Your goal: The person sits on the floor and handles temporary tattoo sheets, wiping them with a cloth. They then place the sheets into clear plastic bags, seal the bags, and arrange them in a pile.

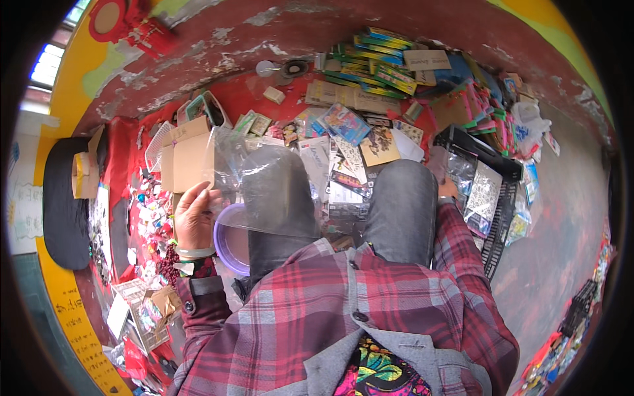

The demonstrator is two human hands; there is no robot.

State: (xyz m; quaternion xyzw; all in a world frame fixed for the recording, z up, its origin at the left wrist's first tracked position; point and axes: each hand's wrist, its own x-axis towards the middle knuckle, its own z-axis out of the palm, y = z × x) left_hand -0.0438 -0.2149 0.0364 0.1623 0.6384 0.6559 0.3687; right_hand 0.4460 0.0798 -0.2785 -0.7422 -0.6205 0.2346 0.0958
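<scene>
While the person (284,297) bends both knees (403,204), the left hand (194,219) has a narrow grip, holding the edge of a clear plastic bag (276,198). The bag spreads across the left knee, near a purple tub (220,249). A brown box (188,162) is just past that hand. The right hand (449,189) is beside a black crate (493,247); I cannot tell how its grip is.

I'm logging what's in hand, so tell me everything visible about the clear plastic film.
The clear plastic film is see-through, glossy and creased, with a curved lower edge. The left hand pinches its left edge. It spreads across the view of the left leg and part of the purple basin. Whether it touches them, or is a bag, I can't tell.
</scene>
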